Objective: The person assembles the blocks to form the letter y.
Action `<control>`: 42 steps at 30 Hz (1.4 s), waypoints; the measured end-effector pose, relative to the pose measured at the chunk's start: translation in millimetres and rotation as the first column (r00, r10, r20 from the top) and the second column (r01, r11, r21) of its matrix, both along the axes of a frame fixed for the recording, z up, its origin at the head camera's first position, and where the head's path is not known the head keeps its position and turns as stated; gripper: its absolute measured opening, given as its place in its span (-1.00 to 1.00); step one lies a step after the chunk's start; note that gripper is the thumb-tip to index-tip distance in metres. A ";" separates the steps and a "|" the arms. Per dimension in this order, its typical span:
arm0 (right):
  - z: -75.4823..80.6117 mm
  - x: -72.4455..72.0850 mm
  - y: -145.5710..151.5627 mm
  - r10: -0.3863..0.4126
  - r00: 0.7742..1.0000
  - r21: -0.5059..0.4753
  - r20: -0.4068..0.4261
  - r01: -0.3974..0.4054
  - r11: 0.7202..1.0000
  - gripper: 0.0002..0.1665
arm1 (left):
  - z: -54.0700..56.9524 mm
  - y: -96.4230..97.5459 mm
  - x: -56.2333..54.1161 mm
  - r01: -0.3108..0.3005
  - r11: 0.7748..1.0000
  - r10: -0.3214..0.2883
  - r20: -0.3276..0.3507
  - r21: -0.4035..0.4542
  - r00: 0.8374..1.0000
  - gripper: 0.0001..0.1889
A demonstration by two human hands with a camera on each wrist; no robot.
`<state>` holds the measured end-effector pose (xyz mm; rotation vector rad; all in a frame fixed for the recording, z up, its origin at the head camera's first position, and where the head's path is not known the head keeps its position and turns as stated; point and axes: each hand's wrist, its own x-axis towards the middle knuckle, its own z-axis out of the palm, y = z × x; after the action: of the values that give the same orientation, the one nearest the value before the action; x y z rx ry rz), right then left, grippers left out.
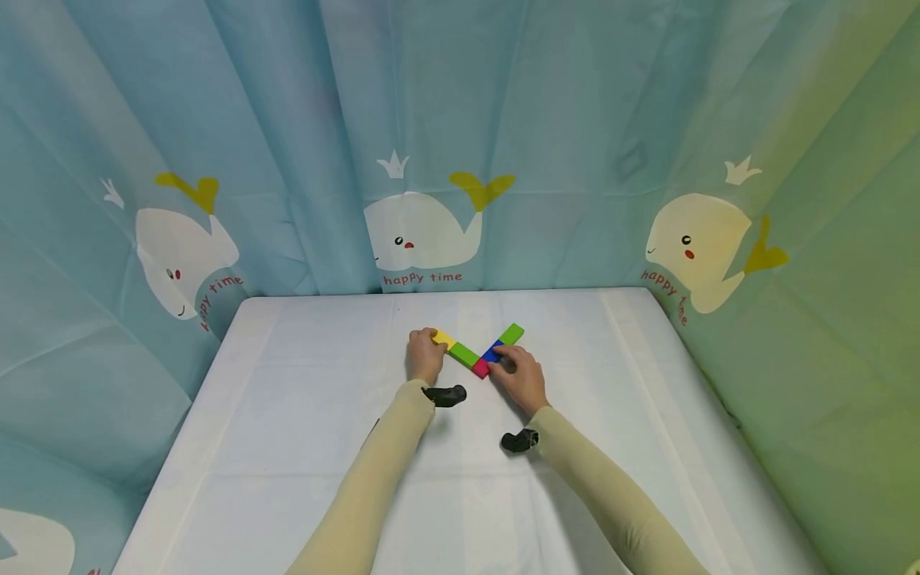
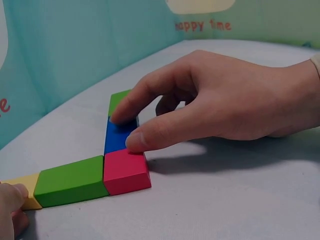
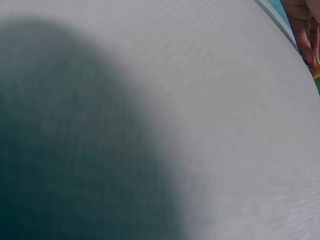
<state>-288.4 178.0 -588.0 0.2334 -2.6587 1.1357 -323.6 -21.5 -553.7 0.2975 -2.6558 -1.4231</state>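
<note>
Blocks lie end to end in a V on the white table. One arm has a yellow block [image 1: 444, 340] and a green block [image 1: 464, 355]. At the corner is a pinkish-red block [image 1: 481, 369]. Along the other arm come a blue block [image 1: 492, 354] and a second green block [image 1: 513, 334]. My left hand [image 1: 426, 357] pinches the yellow block at the outer end. My right hand [image 2: 210, 100] bends over the blue block, index fingertip on its top and thumb at its edge beside the red block. In the right wrist view, only left-hand fingers [image 3: 303, 42] show at the corner.
The white-covered table [image 1: 287, 511] extends around the blocks. Behind and beside it hang blue-green curtains [image 1: 575, 120] printed with whales. Black wrist mounts [image 1: 447, 396] stick out from both sleeves. A dark, blurred shape fills the right wrist view's lower left.
</note>
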 end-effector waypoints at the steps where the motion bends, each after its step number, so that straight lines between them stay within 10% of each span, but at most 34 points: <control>1: -0.3 0.0 -0.1 -0.001 1.000 0.001 0.001 0.001 1.000 -0.56 | -0.3 -0.1 0.2 0.000 1.000 0.000 -0.001 -0.001 1.000 -0.63; 42: 1.9 -8.5 10.0 0.054 0.999 -0.087 -0.009 -0.055 0.995 -0.53 | -0.9 -13.4 2.2 0.052 0.999 -0.052 -0.028 -0.006 0.998 -0.58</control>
<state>-296.9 188.0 -586.1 0.2945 -2.6039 1.2624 -321.3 -34.9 -554.6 0.2073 -2.6632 -1.4232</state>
